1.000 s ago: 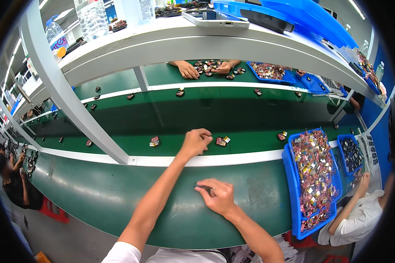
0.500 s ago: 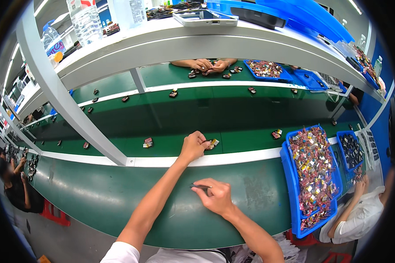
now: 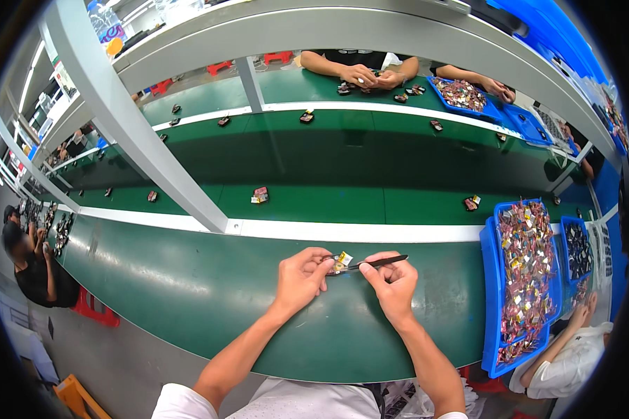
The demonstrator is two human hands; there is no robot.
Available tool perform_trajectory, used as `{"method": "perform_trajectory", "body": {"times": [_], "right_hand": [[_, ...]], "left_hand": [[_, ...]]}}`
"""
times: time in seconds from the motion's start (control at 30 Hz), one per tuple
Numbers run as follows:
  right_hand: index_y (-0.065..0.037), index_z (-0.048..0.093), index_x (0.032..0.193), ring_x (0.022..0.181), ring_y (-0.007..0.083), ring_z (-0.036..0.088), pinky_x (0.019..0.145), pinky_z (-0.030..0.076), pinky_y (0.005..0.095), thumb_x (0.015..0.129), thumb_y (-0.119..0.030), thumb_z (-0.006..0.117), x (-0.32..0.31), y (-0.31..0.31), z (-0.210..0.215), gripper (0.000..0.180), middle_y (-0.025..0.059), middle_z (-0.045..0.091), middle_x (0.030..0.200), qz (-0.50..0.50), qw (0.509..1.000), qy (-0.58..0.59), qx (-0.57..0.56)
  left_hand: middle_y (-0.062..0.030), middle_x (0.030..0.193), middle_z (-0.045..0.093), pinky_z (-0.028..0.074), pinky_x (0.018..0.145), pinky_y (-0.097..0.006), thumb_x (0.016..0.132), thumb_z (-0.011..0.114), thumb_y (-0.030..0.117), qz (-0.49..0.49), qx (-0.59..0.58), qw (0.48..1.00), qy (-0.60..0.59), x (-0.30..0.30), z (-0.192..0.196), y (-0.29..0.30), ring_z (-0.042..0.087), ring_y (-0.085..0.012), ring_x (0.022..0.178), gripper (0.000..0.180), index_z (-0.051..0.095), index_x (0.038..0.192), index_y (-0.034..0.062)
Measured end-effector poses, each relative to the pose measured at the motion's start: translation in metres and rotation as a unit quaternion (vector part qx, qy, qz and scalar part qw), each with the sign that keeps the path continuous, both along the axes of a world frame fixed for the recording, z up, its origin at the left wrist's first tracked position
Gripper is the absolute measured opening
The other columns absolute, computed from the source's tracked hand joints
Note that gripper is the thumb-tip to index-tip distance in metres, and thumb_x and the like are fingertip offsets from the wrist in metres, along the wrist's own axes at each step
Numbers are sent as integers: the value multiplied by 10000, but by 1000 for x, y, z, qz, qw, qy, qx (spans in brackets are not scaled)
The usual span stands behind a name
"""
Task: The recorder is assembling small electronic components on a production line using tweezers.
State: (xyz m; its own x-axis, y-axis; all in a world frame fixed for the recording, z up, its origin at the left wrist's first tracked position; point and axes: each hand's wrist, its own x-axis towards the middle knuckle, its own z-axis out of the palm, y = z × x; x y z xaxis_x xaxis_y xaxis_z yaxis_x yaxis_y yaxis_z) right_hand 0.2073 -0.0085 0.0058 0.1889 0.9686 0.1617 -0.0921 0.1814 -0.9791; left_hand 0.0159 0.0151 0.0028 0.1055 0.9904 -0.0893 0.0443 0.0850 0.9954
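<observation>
Over the green worktable (image 3: 189, 279), my left hand (image 3: 300, 283) pinches a small electronic assembly (image 3: 343, 259) with a yellow and white piece on it. My right hand (image 3: 396, 285) grips slim black tweezers (image 3: 388, 261) between thumb and fingers. Their tip is at the assembly's right side; whether it touches is too small to tell. Behind my hands runs a green belt (image 3: 342, 202), where similar assemblies lie apart, one (image 3: 260, 195) to the left and another (image 3: 472, 203) to the right.
A blue tray (image 3: 493, 300) heaped with small parts stands at the right, beside a smaller blue tray (image 3: 576, 244) of dark pieces. A white shelf post (image 3: 140, 133) rises at left. Across the belt, a co-worker's hands (image 3: 370, 75) handle parts. Other people sit at both sides.
My left hand has drawn the assembly off the belt to above the worktable. My right hand has come up beside it with the tweezers. The view has shifted.
</observation>
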Motion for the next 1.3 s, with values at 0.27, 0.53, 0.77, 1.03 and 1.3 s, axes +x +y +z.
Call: {"method": "perform_trajectory", "body": {"times": [0.27,0.53,0.77,1.03,1.3], "right_hand": [[21,680,933,520,-21,420,481,293,178,857,14,769,-2,-8,-6,117,-50,589,665,4,995,-95,17],[-12,740,918,464,-13,382,451,250,203,829,-40,810,-5,-5,-7,117,-69,520,543,-45,986,-156,33],[-7,748,930,466,-15,372,447,238,203,822,-46,821,-4,-6,-6,137,-69,526,545,-31,984,-173,28],[50,680,979,701,40,610,573,448,178,884,57,732,-4,-3,-7,109,47,697,859,40,996,59,-61],[56,680,976,703,36,604,582,444,172,878,69,728,-2,-3,-8,110,56,701,862,43,995,65,-67]], "left_hand": [[-76,802,700,476,432,-214,955,674,26,6,88,996,29,4,-7,-5,628,-77,557,196,661,1125,-70],[-75,789,697,472,431,-216,950,678,9,12,130,991,38,7,-7,-8,638,-76,561,175,650,1106,-67],[-80,787,696,473,440,-215,953,673,5,13,141,989,46,9,-7,-11,638,-81,560,171,649,1107,-64],[-91,858,686,474,441,-227,942,679,-6,-10,137,990,2,9,-8,-14,638,-96,572,175,654,1108,-53],[-96,850,686,485,440,-220,936,671,-32,3,178,984,24,8,-8,-12,664,-110,580,190,669,1122,-69]]}}
